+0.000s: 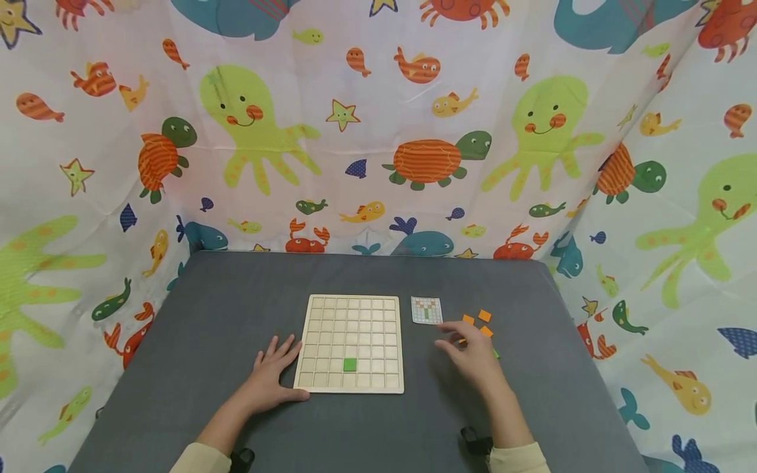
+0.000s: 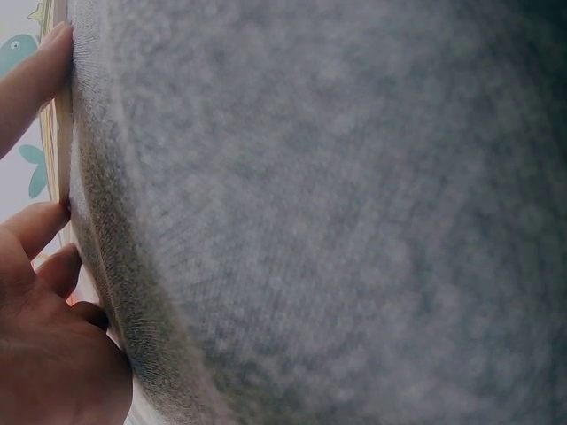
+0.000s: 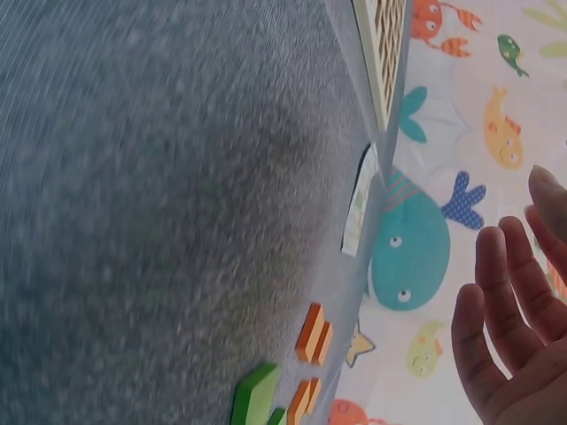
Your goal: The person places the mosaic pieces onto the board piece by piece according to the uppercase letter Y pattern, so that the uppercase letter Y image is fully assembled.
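Note:
A square wooden grid board [image 1: 378,328] lies on the grey table, with one green square tile [image 1: 350,364] in a cell of its lower half. My left hand [image 1: 269,378] touches the board's left side near the front corner, fingers spread and thumb along the front edge. To the right, my right hand [image 1: 473,358] hovers by several loose orange tiles [image 1: 485,315], thumb apart from the fingers. The right wrist view shows its fingers loosely bent with nothing between them. Green tiles [image 3: 255,396] lie beside the orange ones, mostly hidden by that hand in the head view.
A small white card [image 1: 426,310] printed with a coloured grid pattern lies between the board and the loose tiles. Grey cloth covers the table [image 1: 248,282]. Behind and at both sides hangs a white curtain [image 1: 367,144] with sea animals.

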Action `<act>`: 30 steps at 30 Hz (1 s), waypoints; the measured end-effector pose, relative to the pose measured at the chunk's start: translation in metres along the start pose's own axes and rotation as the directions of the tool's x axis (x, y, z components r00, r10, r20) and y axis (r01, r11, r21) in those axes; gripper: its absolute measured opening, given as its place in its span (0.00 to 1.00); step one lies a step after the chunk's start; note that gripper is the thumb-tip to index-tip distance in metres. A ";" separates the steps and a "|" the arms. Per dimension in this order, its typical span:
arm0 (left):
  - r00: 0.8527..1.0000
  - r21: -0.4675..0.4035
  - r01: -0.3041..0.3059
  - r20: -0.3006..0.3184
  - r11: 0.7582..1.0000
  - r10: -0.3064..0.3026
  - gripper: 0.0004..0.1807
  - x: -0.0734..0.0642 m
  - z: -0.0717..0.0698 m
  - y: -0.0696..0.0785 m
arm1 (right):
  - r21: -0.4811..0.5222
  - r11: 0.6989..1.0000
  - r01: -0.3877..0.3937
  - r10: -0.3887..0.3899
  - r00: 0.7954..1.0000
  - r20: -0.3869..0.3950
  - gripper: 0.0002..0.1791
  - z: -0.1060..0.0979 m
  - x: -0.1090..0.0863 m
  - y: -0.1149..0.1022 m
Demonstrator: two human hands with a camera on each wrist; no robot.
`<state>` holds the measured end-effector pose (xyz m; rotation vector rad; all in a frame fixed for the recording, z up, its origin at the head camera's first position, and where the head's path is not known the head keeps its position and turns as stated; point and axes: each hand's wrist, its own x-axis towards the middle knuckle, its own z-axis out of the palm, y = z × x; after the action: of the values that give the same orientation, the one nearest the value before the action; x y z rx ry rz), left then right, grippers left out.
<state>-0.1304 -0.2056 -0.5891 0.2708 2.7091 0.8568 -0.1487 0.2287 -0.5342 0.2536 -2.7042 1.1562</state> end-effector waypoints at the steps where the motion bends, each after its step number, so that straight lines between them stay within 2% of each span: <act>1: 1.000 -0.004 -0.002 0.002 1.000 0.002 0.65 0.000 0.001 0.000 | 0.000 1.000 0.007 -0.007 1.000 -0.015 0.18 -0.002 -0.001 0.002; 8: 1.000 -0.013 -0.026 -0.009 1.000 0.025 0.65 0.001 0.003 -0.003 | 0.015 1.000 0.023 -0.022 0.996 -0.090 0.19 -0.012 -0.008 0.015; 22: 1.000 -0.020 0.008 0.004 1.000 -0.008 0.65 0.000 0.001 -0.001 | -0.024 0.994 -0.104 0.101 0.991 -0.089 0.18 -0.037 -0.020 0.033; 30: 1.000 -0.011 0.011 0.001 1.000 -0.011 0.66 0.000 0.001 -0.001 | -0.048 0.992 -0.117 0.111 0.987 -0.115 0.21 -0.046 -0.023 0.046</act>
<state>-0.1303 -0.2057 -0.5901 0.2530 2.7013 0.8684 -0.1319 0.2951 -0.5409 0.0253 -2.6764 1.0890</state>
